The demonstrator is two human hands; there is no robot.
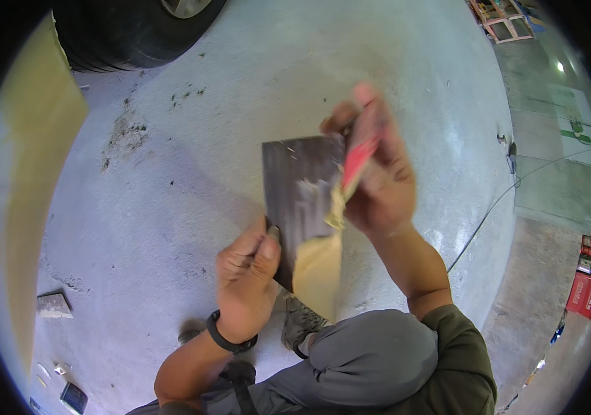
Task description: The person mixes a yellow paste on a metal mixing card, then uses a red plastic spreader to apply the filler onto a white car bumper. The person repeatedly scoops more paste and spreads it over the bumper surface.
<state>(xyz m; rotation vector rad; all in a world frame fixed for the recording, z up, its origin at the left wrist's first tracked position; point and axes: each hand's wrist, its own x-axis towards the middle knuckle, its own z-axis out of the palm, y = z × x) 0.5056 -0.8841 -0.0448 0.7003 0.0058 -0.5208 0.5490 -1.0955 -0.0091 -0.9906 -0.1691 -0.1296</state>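
In my left hand (248, 277) is a dark rectangular board (299, 173), gripped at its lower left edge with the thumb on top. A mass of pale yellow putty (317, 270) covers its lower right part, and thin greyish streaks mark the middle. My right hand (385, 183), smeared by motion, is closed on a scraper (359, 160) with red on it, tilted over the board's right edge. Yellow putty (337, 209) clings along the scraper's lower end, at the board's edge. The blur hides the scraper's exact shape.
A tyre (136, 34) stands at the upper left beside a curved pale-yellow panel (36, 159). On the floor lie a small plate with pale residue (54, 305) and a dark square object (74, 398). At right are a cable (492, 207) and a red box (584, 294).
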